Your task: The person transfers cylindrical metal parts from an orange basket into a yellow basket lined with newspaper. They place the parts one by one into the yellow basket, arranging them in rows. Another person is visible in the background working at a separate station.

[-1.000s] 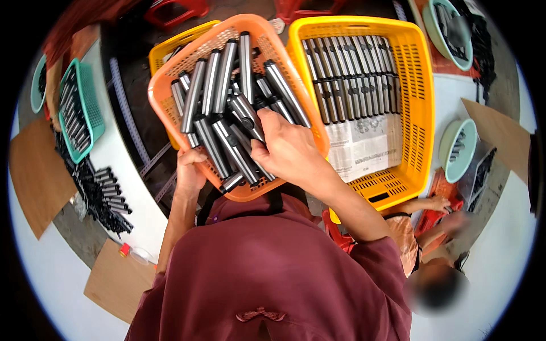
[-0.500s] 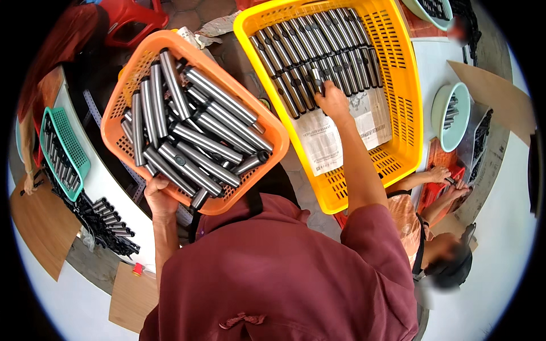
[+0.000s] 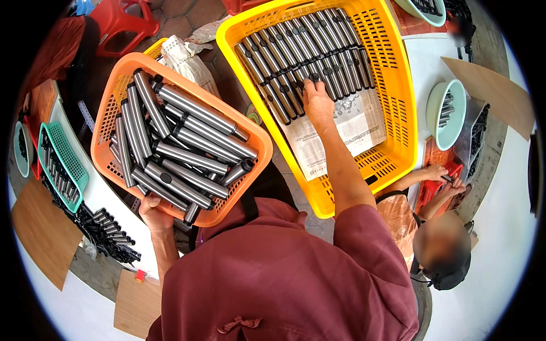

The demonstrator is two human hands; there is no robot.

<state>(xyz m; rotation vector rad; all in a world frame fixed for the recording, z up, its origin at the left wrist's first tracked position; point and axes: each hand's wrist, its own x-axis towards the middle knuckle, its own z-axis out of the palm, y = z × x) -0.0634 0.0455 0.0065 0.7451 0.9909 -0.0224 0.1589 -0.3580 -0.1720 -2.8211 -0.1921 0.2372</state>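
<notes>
My left hand [image 3: 152, 211] grips the near rim of an orange basket [image 3: 114, 99] that holds several loose grey metal tubes [image 3: 193, 111] lying crosswise. My right hand [image 3: 317, 102] reaches into a yellow basket [image 3: 401, 96] and rests, fingers down, on a neat row of dark metal tubes [image 3: 301, 57] laid side by side over a printed paper sheet [image 3: 352, 133]. Whether its fingers hold a tube is hidden.
A teal basket [image 3: 62, 159] with tubes and a pile of black tubes [image 3: 105, 233] lie at the left. A pale green bowl [image 3: 446, 113] with parts stands at the right, beside another person [image 3: 441, 250] working low down. Brown cardboard sheets [image 3: 42, 233] lie about.
My right hand left the orange basket and went up into the yellow basket's row of tubes. Both baskets shifted in view as my head moved.
</notes>
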